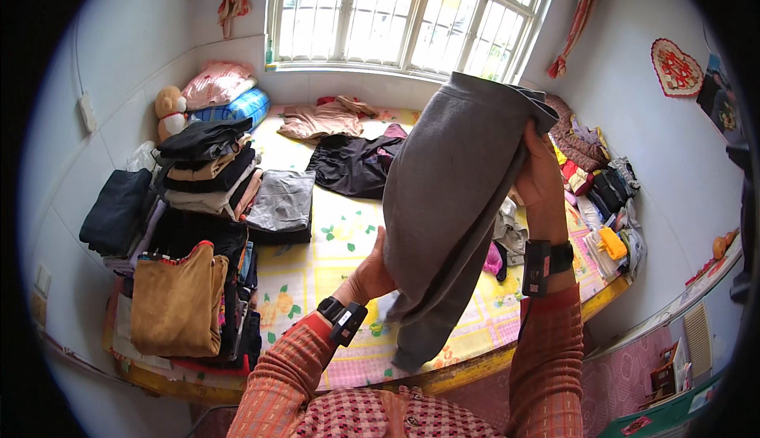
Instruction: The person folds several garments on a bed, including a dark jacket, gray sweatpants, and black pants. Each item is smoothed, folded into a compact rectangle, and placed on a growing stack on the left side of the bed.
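Note:
A pair of dark grey trousers (454, 182) hangs in the air above the bed, its waistband uppermost and the legs drooping below. My right hand (540, 168) grips it near the waistband at the right edge, thumb up. Lower down, my left hand (373, 271) holds the left edge; its fingers are partly hidden behind the cloth. Beyond the trousers, black trousers (353, 165) and a beige top (323, 120) lie loosely on the bed. To the left, a folded light grey garment (282, 200) rests on a darker folded one.
Tall stacks of folded clothes, topped by a brown garment (172, 301) and a black one (205, 138), stand along the left side. More clothes (614, 182) are heaped by the right wall. The bed's wooden edge (475, 375) runs in front of me. A plush toy (170, 108) sits by the pillows.

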### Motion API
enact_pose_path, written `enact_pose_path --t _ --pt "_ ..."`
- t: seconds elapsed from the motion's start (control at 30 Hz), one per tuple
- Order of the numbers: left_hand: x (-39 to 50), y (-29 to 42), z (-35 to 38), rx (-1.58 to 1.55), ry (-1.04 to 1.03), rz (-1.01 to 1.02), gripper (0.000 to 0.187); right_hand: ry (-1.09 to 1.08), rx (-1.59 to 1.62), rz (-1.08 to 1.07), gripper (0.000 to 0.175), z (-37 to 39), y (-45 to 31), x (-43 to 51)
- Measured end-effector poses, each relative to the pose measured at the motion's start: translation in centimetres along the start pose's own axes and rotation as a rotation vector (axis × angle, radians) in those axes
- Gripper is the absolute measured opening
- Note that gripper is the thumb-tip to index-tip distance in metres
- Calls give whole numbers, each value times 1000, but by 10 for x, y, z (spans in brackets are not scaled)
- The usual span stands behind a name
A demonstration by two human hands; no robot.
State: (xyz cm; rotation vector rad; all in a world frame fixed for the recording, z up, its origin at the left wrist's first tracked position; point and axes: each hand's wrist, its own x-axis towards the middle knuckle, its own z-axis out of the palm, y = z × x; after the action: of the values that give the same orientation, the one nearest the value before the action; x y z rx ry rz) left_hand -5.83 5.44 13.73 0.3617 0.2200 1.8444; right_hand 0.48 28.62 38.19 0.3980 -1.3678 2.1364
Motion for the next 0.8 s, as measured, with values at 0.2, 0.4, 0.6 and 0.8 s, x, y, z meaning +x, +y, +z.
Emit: enact_pose_path --t 0.2,0.4,0.6,0.8 --pt "10 81 14 351 180 353 52 98 -224 -117 29 -32 -20 1" --pt "11 167 89 766 141 615 30 60 -191 -301 33 -38 -69 9" --pt "9 193 110 1170 224 757 29 278 -301 -257 34 -29 -63 14" --pt "-16 201 88 1127 187 1023 24 82 -297 -321 29 25 -53 10"
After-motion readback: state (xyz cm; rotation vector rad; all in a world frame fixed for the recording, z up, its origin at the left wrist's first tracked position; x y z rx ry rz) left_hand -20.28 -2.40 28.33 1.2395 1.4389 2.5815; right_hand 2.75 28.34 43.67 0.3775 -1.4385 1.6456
